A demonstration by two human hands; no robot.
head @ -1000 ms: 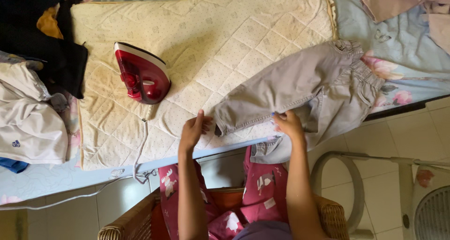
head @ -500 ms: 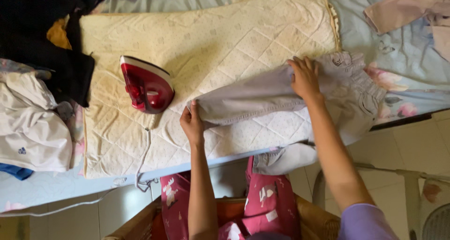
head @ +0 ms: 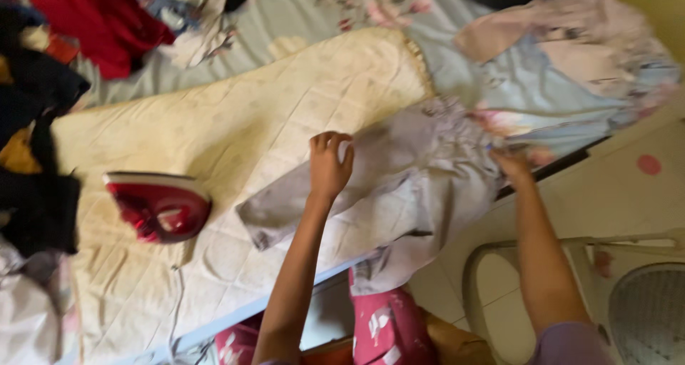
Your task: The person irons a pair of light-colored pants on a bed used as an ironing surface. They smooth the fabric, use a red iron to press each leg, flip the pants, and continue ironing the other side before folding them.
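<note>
A: Item one?
B: One pair of grey trousers, spread on the cream quilted pad on the bed, one leg hanging over the edge.
A: Hands?
B: Two. Left hand lies on the trousers, fingers loosely curled, gripping nothing. Right hand is at the waistband; its grip is too blurred to tell.
A: Nearby?
B: One red iron on the pad, well apart. One white fan on the floor.
</note>
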